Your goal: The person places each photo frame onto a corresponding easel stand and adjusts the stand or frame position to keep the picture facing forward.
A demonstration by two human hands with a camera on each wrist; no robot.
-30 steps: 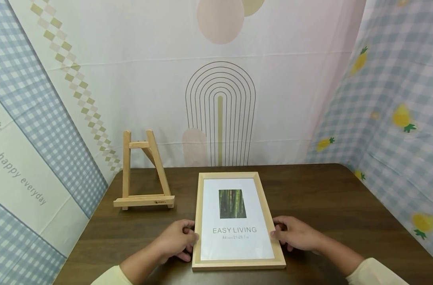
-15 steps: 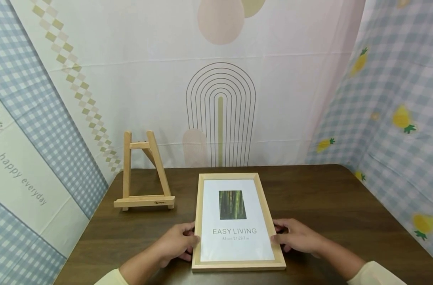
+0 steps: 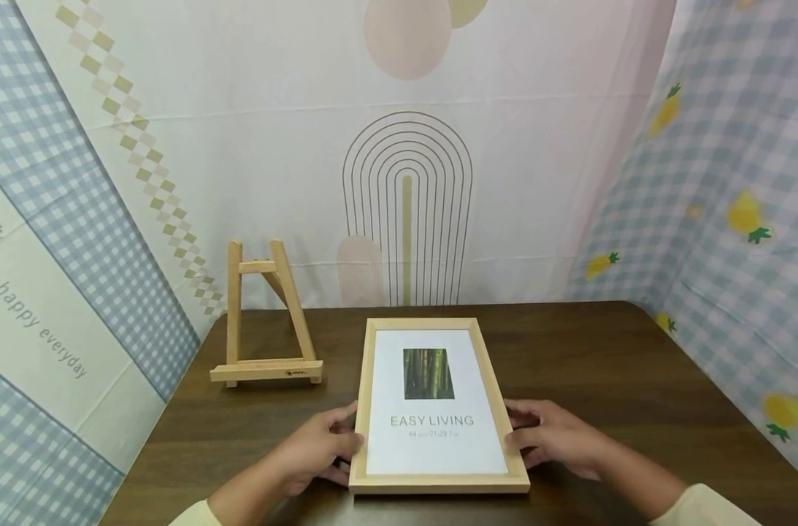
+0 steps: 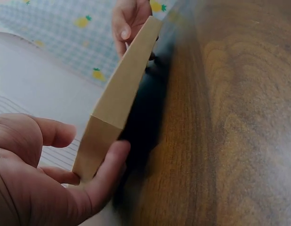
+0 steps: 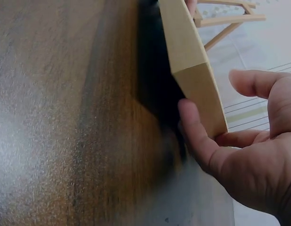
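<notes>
A pale wooden picture frame [image 3: 518, 456] lies face up before me, its white insert printed with a bamboo picture and "EASY LIVING". My left hand [image 3: 316, 451] grips its left side, thumb by the top edge and fingers at the side and underneath. On the opposite side my right hand [image 3: 563, 438] holds it the same way. Both wrist views show a dark gap between the frame's wooden edge [image 4: 118, 87] and the tabletop, with fingertips [image 5: 189, 113] reaching under the frame. Its back is hidden in the head view.
A small wooden easel [image 3: 267, 371] stands upright at the back left of the dark brown table [image 3: 609, 365]. A printed white cloth [image 3: 523, 183] hangs behind the table, with checked cloths [image 3: 720, 292] at the sides.
The frame's near end has risen slightly off the table and looks a little larger. Both hands have tightened on its sides and risen with it. The easel has not moved.
</notes>
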